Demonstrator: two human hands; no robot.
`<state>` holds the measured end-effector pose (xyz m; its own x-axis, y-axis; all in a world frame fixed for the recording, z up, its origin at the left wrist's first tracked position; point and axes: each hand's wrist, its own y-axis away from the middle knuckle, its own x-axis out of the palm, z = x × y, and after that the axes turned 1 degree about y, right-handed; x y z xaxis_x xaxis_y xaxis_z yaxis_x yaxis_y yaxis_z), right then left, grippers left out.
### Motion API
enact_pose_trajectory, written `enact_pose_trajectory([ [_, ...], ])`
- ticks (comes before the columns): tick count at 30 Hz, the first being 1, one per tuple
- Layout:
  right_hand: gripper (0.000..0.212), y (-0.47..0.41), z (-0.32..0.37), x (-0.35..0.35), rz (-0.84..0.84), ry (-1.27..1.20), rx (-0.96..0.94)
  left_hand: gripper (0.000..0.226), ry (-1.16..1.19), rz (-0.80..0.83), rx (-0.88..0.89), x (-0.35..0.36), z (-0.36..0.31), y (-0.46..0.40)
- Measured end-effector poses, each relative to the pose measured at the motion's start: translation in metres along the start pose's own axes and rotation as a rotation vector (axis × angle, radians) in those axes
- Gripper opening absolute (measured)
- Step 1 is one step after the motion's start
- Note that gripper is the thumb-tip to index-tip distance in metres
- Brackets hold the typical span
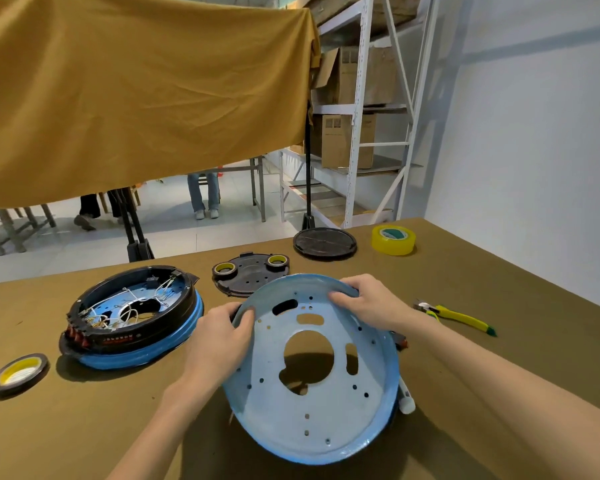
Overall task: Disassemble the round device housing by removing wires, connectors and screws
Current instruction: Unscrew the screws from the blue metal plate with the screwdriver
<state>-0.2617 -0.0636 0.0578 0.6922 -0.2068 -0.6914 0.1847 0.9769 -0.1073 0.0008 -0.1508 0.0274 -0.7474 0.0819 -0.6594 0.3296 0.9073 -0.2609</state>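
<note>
A light-blue round metal pan point(312, 420) with a large centre hole and several small holes is tilted up toward me. My left hand point(219, 341) grips its left rim, thumb inside the pan. My right hand point(368, 303) grips the far rim, fingers curled over the edge. Beneath the pan's right side, a dark part and a white cylinder point(406, 398) peek out. To the left on the table sits a second round housing point(132, 320), black ring on a blue base, with white wires and red connectors inside.
A black perforated plate point(246, 282) carrying two tape rolls lies behind the pan. A black round lid point(324, 244) and a yellow tape roll point(393, 240) sit at the back. Yellow-handled cutters point(454, 317) lie at the right, a dark tape roll point(18, 374) at the left.
</note>
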Motion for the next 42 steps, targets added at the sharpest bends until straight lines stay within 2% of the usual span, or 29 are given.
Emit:
enact_pose_trajectory([
  [2, 0.029, -0.007, -0.005, 0.004, 0.074, 0.063, 0.057, 0.033, 0.006, 0.059, -0.068, 0.008, 0.008, 0.002],
  [5, 0.021, -0.017, -0.007, 0.017, 0.116, 0.163, 0.043, 0.045, 0.161, 0.153, -0.218, 0.016, 0.020, 0.004],
  [6, 0.023, -0.021, -0.007, 0.023, 0.120, 0.198, 0.035, 0.043, 0.226, 0.185, -0.266, 0.018, 0.023, 0.005],
  [9, 0.051, -0.031, 0.000, 0.045, 0.072, 0.348, 0.025, 0.035, 0.379, 0.230, -0.375, 0.024, 0.032, 0.009],
  [13, 0.069, -0.050, 0.008, 0.071, 0.032, 0.479, 0.162, 0.038, 0.421, 0.231, -0.410, 0.026, 0.040, 0.013],
  [18, 0.064, -0.059, 0.003, 0.064, 0.157, 0.381, 0.252, 0.045, 0.444, 0.223, -0.408, 0.025, 0.038, 0.016],
  [22, 0.066, -0.050, 0.008, 0.057, 0.150, 0.389, 0.292, 0.054, 0.494, 0.204, -0.439, 0.030, 0.039, 0.017],
  [25, 0.068, -0.032, 0.020, 0.070, -0.027, 0.637, 0.155, 0.052, 0.613, 0.162, -0.506, 0.031, 0.039, 0.020],
  [27, 0.060, -0.011, 0.029, 0.079, -0.110, 0.609, -0.018, 0.046, 0.687, 0.109, -0.566, 0.030, 0.038, 0.022],
  [28, 0.055, 0.002, 0.033, 0.080, -0.078, 0.509, -0.093, 0.044, 0.714, 0.067, -0.591, 0.029, 0.038, 0.021],
  [30, 0.046, 0.026, 0.035, 0.076, 0.102, 0.299, -0.200, 0.044, 0.759, -0.026, -0.633, 0.027, 0.038, 0.018],
  [33, 0.048, 0.055, 0.032, 0.063, 0.353, 0.288, -0.252, 0.045, 0.759, -0.089, -0.637, 0.025, 0.037, 0.016],
  [36, 0.058, 0.064, 0.029, 0.052, 0.330, 0.434, -0.327, 0.054, 0.738, -0.029, -0.559, 0.027, 0.040, 0.024],
  [40, 0.057, 0.067, 0.039, 0.044, 0.300, 0.505, -0.410, 0.040, 0.736, -0.009, -0.447, 0.026, 0.043, 0.034],
  [42, 0.066, 0.074, 0.044, 0.051, 0.313, 0.555, -0.452, 0.042, 0.774, -0.025, -0.430, 0.024, 0.038, 0.033],
])
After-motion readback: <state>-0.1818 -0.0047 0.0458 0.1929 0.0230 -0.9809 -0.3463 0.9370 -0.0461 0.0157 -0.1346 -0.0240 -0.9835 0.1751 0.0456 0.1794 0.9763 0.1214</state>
